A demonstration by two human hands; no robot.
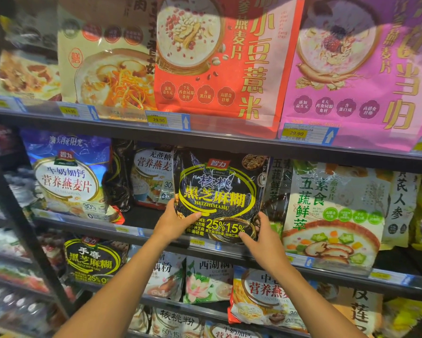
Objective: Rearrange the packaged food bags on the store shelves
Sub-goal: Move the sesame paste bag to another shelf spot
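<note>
**Observer:** Where is the bag in relation to the hands?

**Operator:** I see the glossy black plastic food bag (219, 191) upright between them, at the front rail of the middle shelf (95, 224). My left hand (178, 220) grips its lower left edge, with the thumb laid across the front and the fingers hidden behind. My right hand (263, 237) holds the lower right corner, thumb on the front, fingers curled at the side edge. Whether the base rests on the shelf, I cannot tell.

**Observer:** And its appearance?

**Operator:** A yellow oval ring encloses yellow lettering. "25%" and "15%" are printed near the bottom, and a red logo sits at the top. The film shows creases and glare. A green-and-white vegetable-print bag (332, 211) stands just beside it on the right, and a white cereal bag (153, 176) stands behind it to the left.
</note>
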